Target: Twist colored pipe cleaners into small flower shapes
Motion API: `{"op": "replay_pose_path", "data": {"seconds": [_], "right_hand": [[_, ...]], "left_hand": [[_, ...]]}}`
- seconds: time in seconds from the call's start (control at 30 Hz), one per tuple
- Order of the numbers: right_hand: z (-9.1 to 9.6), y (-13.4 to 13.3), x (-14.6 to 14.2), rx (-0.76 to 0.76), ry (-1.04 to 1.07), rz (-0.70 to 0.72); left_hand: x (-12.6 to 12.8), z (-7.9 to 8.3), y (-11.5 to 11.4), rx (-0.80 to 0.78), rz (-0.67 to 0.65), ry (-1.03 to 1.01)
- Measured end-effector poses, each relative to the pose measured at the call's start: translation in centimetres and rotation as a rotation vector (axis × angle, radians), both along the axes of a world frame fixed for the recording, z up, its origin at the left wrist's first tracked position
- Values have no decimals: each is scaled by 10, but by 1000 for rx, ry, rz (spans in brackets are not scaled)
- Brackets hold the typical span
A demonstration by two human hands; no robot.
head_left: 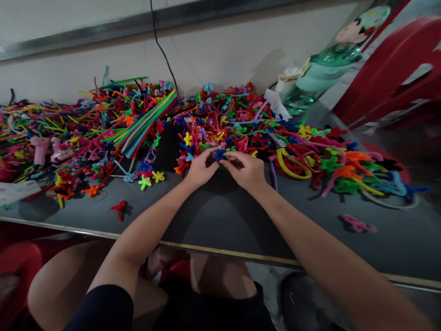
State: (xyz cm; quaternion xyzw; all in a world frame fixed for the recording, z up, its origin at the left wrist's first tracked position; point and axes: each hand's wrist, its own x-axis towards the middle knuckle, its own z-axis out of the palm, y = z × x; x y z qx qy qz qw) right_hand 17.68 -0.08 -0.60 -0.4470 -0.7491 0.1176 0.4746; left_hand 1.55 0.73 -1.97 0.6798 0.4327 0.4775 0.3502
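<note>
Between my two hands is a blue pipe-cleaner flower (219,155), small and partly hidden by fingers. My left hand (202,170) pinches its left side with thumb and forefinger. From the other side my right hand (247,171) grips it, fingers closed. Right behind the hands rises a heap of multicoloured pipe cleaners (220,119). A black phone (169,148) leans on the heap to the left of my left hand. Yellow-handled scissors (292,165) lie to the right of my right hand. Near the phone sit a light-green flower (144,183) and a yellow flower (158,176).
A bundle of straight pipe cleaners (146,124) lies on the heap. At the back right stands a green bottle (317,78) beside a red chair (389,69). A red piece (119,209) and a pink piece (359,224) rest near the front of the dark table (227,220).
</note>
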Motion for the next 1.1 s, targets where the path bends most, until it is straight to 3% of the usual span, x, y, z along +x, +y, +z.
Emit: {"op": "replay_pose_path", "data": {"seconds": [0.17,0.4,0.53,0.67,0.77,0.87,1.0,1.1], "right_hand": [[3,-2,3,-49,25,-118],[-2,4,6,-182,111,-128],[-3,5,5,-200,127,-121],[-1,4,5,-224,156,-56],[1,2,3,-245,148,91],[3,-1,0,-168,10,189],[5,-4,-4,-17,-71,82],[5,-2,-4,20,-7,-38]], "left_hand": [[3,9,-6,-106,-50,-99],[7,28,-15,-500,-132,-747],[2,34,-15,-525,-141,-735],[-1,31,-12,-425,-132,-625],[-3,25,-7,-280,-8,-507],[-7,22,-3,-179,118,-492],[-10,25,-3,-203,155,-537],[-12,32,-4,-337,78,-626]]}}
